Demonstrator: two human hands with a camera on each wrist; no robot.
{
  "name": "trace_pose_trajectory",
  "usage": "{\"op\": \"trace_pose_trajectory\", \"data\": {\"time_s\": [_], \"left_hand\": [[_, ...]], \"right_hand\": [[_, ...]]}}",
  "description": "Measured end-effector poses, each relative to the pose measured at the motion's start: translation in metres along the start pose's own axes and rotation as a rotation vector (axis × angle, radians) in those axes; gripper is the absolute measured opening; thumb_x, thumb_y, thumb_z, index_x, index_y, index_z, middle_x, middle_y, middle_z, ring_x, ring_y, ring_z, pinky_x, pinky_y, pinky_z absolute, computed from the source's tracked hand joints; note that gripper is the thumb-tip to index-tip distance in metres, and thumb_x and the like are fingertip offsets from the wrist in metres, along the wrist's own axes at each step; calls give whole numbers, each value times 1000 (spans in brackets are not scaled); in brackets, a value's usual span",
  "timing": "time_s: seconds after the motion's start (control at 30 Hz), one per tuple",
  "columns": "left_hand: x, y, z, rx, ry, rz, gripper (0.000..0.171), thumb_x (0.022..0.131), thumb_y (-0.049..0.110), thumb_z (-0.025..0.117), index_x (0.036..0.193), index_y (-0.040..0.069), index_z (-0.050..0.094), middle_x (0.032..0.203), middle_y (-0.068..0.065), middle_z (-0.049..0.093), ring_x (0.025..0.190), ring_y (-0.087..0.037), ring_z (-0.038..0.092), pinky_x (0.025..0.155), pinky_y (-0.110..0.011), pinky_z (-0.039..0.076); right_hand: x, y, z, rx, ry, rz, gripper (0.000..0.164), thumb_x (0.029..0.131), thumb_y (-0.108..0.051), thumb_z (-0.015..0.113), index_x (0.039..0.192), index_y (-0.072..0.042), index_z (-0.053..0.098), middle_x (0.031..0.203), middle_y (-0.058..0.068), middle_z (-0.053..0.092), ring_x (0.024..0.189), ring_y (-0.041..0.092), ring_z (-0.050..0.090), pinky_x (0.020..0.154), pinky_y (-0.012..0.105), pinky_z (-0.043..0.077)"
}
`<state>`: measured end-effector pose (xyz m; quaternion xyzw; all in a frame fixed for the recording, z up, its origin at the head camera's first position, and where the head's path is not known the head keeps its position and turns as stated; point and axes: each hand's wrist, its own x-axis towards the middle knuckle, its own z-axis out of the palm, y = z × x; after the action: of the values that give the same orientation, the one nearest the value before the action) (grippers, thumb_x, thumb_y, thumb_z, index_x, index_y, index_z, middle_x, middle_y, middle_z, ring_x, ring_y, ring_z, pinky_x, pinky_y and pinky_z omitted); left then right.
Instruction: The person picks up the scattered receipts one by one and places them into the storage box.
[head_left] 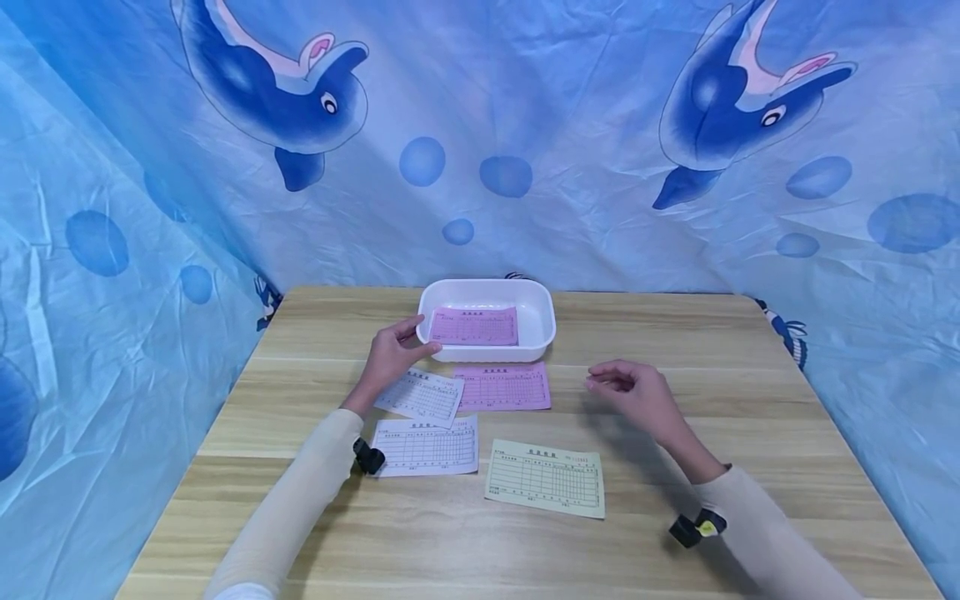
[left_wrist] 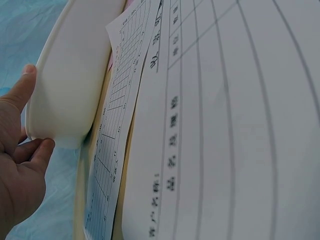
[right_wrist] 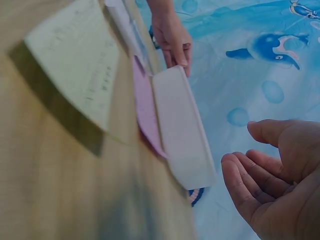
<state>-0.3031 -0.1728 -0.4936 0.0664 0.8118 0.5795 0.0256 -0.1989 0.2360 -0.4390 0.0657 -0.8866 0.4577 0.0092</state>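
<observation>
At the back of the table, my left hand (head_left: pixel 392 354) holds the left end of a white plastic box (head_left: pixel 536 321); in the left wrist view its thumb and fingers are at the rim. Inside the box lies a pink receipt slip (head_left: pixel 475 327). A second pink slip (head_left: pixel 513 387) rests on the table in front of the box. Beside it, a tilted white slip (head_left: pixel 422 395) lies partly behind my left wrist. My right hand (head_left: pixel 633 396) hovers above the table, right of the slips, with fingers loosely bent and nothing in them.
Another white slip (head_left: pixel 427 447) and a yellow slip (head_left: pixel 546 479) lie nearer on the wooden table (head_left: pixel 405 542). The yellow slip's edges curl up in the right wrist view. A blue dolphin-print curtain (head_left: pixel 480 225) hangs behind the table and along its sides.
</observation>
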Motion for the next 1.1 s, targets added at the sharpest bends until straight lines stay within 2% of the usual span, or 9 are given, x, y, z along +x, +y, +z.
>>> {"op": "trace_pose_trajectory", "data": {"time_s": [0.17,0.43,0.57,0.77,1.1], "left_hand": [[-1,-1,0,-6,1,6,79,86,34,84,150,4,49,145,-22,57,131,-36,58,106,-46,52],[-1,0,0,-12,-4,9,80,86,34,85,151,3,48,145,-22,56,132,-37,58,107,-46,51],[0,0,0,-34,-8,14,80,86,31,85,150,0,48,145,-23,56,131,-37,58,106,-45,51],[1,-2,-2,-36,-13,23,80,87,32,84,151,-1,47,146,-22,55,132,-37,58,106,-43,52],[1,-1,-2,-39,-15,14,80,86,32,84,150,-1,48,147,-22,55,132,-37,57,107,-47,51]], "right_hand": [[-21,9,6,-9,-16,14,23,90,-15,80,108,-2,76,98,8,78,83,18,73,71,22,60],[-45,18,16,33,-56,67,32,88,-23,82,110,0,74,97,6,77,80,13,72,70,24,61],[-55,23,22,53,-66,122,35,88,-26,82,112,-1,74,99,6,77,80,13,72,71,25,61],[-65,29,30,63,-75,196,38,87,-30,83,113,-4,73,100,5,77,82,14,72,73,24,61],[-75,32,32,52,-70,207,38,84,-26,86,113,-6,73,100,4,76,81,12,72,73,23,60]]}}
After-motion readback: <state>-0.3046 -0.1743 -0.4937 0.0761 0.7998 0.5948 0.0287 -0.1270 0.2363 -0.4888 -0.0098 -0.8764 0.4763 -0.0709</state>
